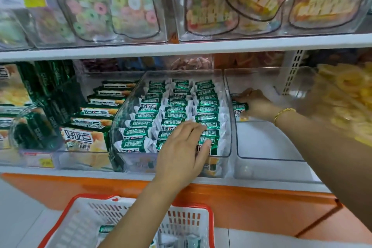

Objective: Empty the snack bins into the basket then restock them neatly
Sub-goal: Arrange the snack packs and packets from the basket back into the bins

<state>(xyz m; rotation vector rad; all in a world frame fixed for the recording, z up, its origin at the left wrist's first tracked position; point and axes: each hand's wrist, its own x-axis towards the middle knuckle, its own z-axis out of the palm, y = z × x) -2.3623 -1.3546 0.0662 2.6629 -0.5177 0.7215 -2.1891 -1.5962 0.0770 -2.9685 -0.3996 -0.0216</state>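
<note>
The left hand (181,147) is lying flat, fingers loosely spread, on the green snack packets (173,106) filling the middle bin (120,119) in tidy rows. The right hand (255,102) — fingers curled — is gripping one packet (240,107) at the left wall of the nearly bare right bin (265,143). The basket (80,219) is sitting below the shelf.
</note>
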